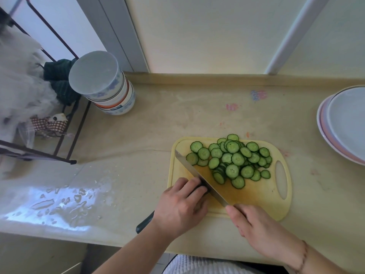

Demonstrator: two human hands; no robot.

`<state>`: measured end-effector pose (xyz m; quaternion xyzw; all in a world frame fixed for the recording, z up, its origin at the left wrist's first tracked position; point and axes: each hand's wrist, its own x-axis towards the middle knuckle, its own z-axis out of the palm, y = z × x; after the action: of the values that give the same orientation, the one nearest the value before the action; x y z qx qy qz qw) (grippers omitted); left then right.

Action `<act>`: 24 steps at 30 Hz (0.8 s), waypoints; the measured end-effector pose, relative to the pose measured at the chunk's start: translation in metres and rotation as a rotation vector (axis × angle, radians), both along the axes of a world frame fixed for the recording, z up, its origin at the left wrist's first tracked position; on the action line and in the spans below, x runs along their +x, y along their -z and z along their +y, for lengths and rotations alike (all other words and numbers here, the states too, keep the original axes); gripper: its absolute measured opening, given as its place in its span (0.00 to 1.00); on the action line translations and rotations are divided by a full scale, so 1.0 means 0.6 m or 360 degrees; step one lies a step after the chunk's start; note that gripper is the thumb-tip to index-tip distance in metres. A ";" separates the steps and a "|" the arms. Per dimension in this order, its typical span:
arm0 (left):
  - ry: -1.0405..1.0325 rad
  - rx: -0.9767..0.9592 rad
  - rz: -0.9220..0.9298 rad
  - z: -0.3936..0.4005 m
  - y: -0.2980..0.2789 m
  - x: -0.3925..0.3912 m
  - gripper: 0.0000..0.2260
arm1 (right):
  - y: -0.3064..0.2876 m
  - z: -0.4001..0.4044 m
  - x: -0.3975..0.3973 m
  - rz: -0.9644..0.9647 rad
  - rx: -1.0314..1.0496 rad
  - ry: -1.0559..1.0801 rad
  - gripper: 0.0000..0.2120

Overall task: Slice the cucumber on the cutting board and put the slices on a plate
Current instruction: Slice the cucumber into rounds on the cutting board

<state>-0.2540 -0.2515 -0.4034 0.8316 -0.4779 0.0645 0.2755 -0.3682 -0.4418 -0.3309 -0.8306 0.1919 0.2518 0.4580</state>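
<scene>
Left hand (pixel 180 204) curled over the last dark stub of cucumber (pixel 199 188), fingertips pinning it to the yellow cutting board (pixel 256 196), right against the blade. Right hand (pixel 254 228) wrapped round the knife (pixel 199 177) handle, blade angled across the board with its tip toward the far left corner. Heaped just beyond the blade, a loose pile of green cucumber slices (pixel 233 161), spread over the board's far half, none off it. White plates (pixel 345 123), stacked and bare, off at the right edge of the counter (pixel 158 135), well apart from the board. Stack of bowls (pixel 104 84), upturned, far left beside a wire rack (pixel 49 107). Dark handle (pixel 144 222) poking out under the left wrist.
</scene>
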 end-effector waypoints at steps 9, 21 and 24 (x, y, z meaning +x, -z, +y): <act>0.0020 -0.0091 0.0066 -0.001 0.004 0.010 0.07 | -0.045 0.000 -0.004 -0.0008 0.0175 0.0136 0.25; 0.0039 -0.0097 0.0068 0.000 0.003 0.013 0.05 | -0.044 0.004 0.005 0.0015 0.0138 0.0079 0.26; 0.0038 -0.0096 0.0061 0.000 0.003 0.010 0.05 | -0.019 0.013 0.013 0.0004 0.0087 0.0068 0.28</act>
<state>-0.2479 -0.2514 -0.4053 0.8183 -0.4802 0.0596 0.3102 -0.3607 -0.4339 -0.3194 -0.8132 0.2032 0.2483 0.4855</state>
